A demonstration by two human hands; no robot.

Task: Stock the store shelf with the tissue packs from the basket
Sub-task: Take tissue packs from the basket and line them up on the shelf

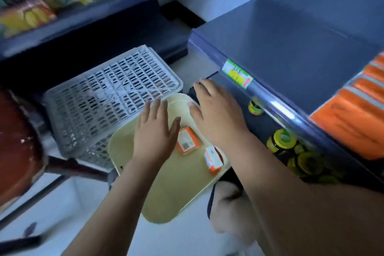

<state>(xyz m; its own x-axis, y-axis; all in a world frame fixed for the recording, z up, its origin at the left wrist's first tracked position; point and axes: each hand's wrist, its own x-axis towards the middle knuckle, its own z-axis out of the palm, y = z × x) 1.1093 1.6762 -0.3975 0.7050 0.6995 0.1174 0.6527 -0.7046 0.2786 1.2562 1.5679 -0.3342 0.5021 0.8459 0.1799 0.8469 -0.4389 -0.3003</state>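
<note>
A pale yellow tray (176,197) is carrying two orange-and-white tissue packs (187,140). The slotted basket (108,97) is showing whitish grey. The shelf (291,48) is looking dark blue, bearing orange packs (357,110) and a green-and-yellow price tag (236,74).

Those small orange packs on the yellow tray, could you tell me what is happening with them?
A person crouches by a dark blue store shelf, both hands open above a pale yellow plastic tray. The left hand hovers beside one small orange-and-white tissue pack; the right hand reaches over the tray's far end. A second orange-and-white pack lies nearby. Neither is gripped. Orange packs already sit on the shelf. A white slotted plastic basket stands behind the tray.
</note>
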